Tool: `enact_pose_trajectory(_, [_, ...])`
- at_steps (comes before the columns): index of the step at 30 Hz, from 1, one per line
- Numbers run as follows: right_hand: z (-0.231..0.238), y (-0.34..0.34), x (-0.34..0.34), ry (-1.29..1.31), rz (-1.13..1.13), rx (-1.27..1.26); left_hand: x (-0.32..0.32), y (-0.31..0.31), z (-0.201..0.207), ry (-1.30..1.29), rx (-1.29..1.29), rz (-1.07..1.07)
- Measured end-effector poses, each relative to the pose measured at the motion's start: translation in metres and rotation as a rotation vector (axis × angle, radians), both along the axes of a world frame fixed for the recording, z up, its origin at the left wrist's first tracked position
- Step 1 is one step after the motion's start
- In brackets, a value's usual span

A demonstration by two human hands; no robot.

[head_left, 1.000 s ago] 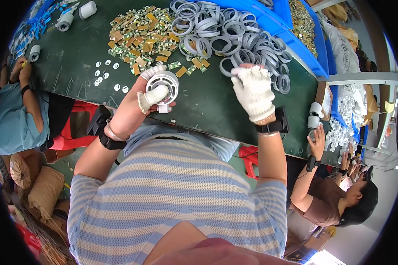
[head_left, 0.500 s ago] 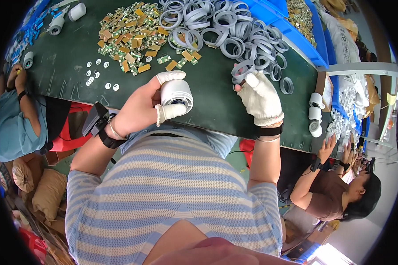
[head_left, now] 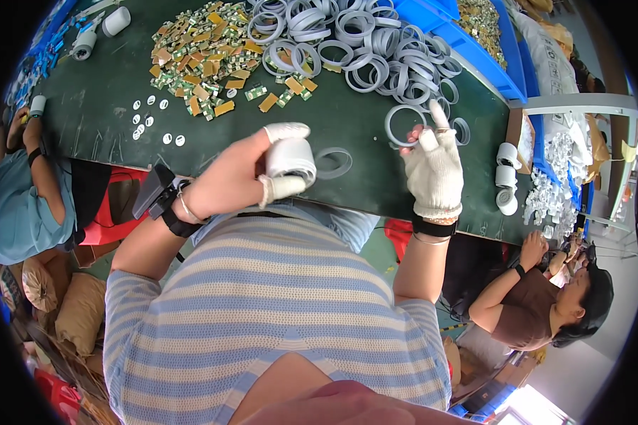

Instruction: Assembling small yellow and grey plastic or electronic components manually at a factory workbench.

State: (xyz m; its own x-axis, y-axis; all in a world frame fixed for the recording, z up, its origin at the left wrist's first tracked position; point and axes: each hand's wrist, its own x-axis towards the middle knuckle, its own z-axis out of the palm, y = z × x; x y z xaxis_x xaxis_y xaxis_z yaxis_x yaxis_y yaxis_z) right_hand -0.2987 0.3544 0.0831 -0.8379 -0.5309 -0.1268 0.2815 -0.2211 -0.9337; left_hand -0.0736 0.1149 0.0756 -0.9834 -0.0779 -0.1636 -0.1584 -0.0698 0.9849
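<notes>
Your left hand [head_left: 242, 170] grips a white housing [head_left: 289, 157] above the near edge of the surface [head_left: 92, 110]; its fingers [head_left: 288, 132] hide part of it. Just right is one loose grey ring [head_left: 342, 170]; whether they touch, I cannot tell. Your right hand [head_left: 434, 170] pinches a second grey ring [head_left: 389, 128], beside the ring pile [head_left: 412, 65], whose far side is cut off.

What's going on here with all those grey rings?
The person's left hand grips a white cylindrical housing near the table's front edge. The gloved right hand holds a grey ring by its near side, in front of a big heap of grey rings. A loose ring is just right of the housing and isn't on it. Beyond the left hand are a pile of small circuit boards and some scattered white discs.
</notes>
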Motion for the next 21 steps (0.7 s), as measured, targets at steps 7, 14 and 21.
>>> enact_pose_trajectory(7, [0.006, -0.013, 0.014, -0.087, 0.098, -0.16, -0.054, 0.032, -0.011, 0.071, -0.264, -0.302])
enact_pose_trajectory(14, [0.017, 0.006, 0.038, 0.862, -0.012, 0.458, -0.064, -0.006, 0.029, 0.14, -0.508, 0.05])
enact_pose_trajectory(21, [0.031, -0.003, 0.054, 1.41, 0.076, 0.481, -0.013, -0.006, 0.036, 0.142, -0.628, -0.182])
